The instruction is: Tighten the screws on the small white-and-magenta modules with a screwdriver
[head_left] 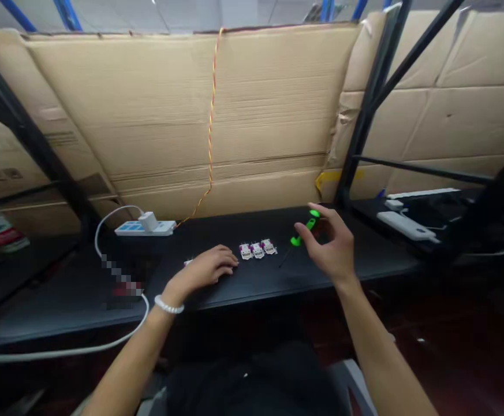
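At table point(252, 278), R hand point(333, 245) w/ grn screwdriver point(296, 240); plug point(148, 221) in pwr strip point(163, 229)

Three parts point(257, 250) lie in a row on the worktop point(256, 278), between the left hand point(211, 266) and the screwdriver point(306, 229) in the right hand point(333, 249); behind, leftward, a power strip point(160, 229) fronts cardboard point(148, 115).

head camera | looks forward and down | from above, near black tabletop point(261, 276)
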### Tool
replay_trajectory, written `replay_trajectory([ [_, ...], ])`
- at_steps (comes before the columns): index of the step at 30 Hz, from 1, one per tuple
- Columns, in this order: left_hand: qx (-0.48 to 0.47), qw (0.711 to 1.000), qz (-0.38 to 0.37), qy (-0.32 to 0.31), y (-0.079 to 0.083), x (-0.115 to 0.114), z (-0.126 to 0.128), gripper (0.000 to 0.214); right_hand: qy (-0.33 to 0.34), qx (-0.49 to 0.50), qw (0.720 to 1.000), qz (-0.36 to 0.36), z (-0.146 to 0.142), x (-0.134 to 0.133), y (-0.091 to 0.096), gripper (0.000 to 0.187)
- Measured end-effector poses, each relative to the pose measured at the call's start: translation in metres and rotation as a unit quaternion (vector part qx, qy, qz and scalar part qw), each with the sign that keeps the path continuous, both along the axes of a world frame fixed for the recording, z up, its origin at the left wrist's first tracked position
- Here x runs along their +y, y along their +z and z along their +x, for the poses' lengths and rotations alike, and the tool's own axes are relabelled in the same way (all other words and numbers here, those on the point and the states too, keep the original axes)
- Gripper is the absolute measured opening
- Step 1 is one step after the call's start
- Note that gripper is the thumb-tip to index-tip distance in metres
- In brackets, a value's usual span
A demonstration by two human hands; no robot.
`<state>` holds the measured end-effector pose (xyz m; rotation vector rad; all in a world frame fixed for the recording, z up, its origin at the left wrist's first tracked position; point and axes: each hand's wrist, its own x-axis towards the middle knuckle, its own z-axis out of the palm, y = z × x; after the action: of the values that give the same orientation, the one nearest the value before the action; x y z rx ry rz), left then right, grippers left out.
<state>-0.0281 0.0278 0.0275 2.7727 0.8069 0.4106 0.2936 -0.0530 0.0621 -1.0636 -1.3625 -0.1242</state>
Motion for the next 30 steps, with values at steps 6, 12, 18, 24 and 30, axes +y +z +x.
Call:
replay_trajectory([
  [6,0.018,1.000,-0.003,0.006,0.006,0.013,0.007,0.017,0.009,-0.008,1.000,0.004,0.002,0.001,0.000,0.046],
  [12,0.009,1.000,-0.013,0.010,0.006,0.019,0.014,0.011,0.015,-0.010,1.000,0.007,0.003,0.001,-0.001,0.045],
  [18,0.000,0.999,-0.011,0.051,0.009,0.017,0.017,0.008,0.015,-0.008,1.000,0.009,0.002,0.001,0.000,0.044],
  [24,0.004,0.997,-0.019,0.077,0.011,0.016,0.022,0.018,0.021,-0.009,1.000,0.006,0.001,0.001,0.000,0.045],
  [30,-0.009,0.997,-0.011,0.080,0.010,0.018,0.026,0.022,0.024,-0.017,1.000,0.012,-0.001,0.001,0.000,0.044],
])
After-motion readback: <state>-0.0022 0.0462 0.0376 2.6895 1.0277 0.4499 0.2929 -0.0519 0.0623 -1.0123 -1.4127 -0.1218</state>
